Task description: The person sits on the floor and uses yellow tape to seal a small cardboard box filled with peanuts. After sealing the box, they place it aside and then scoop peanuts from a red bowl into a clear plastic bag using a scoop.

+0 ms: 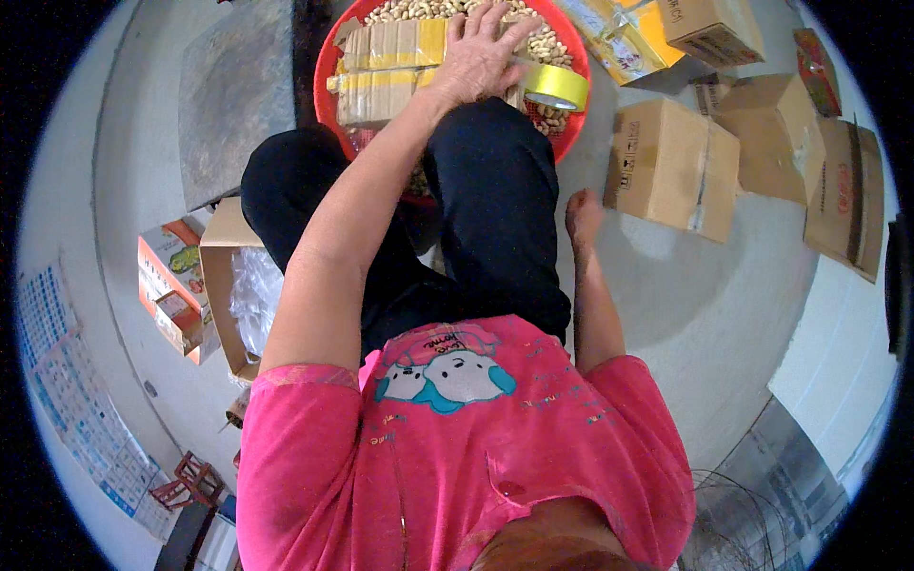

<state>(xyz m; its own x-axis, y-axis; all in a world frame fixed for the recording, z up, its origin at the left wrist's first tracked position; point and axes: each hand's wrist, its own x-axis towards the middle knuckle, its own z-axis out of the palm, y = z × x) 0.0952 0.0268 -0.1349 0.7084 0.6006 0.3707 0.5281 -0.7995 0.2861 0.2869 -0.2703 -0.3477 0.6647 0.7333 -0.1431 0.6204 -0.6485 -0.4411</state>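
Observation:
My left hand lies palm down with spread fingers on a cardboard piece patched with yellow tape strips. This cardboard rests across a round red plastic basket holding what look like peanuts in their shells. A roll of yellow-green adhesive tape sits at the basket's right side, close to my left thumb. My right hand hangs low beside my right knee, near a closed cardboard box. Its fingers are too unclear to tell whether they hold anything.
More cardboard boxes stand on the right, with a yellow printed carton at the upper right. A dark slab-like surface lies left of the basket. An open carton with clear plastic bags stands by my left knee.

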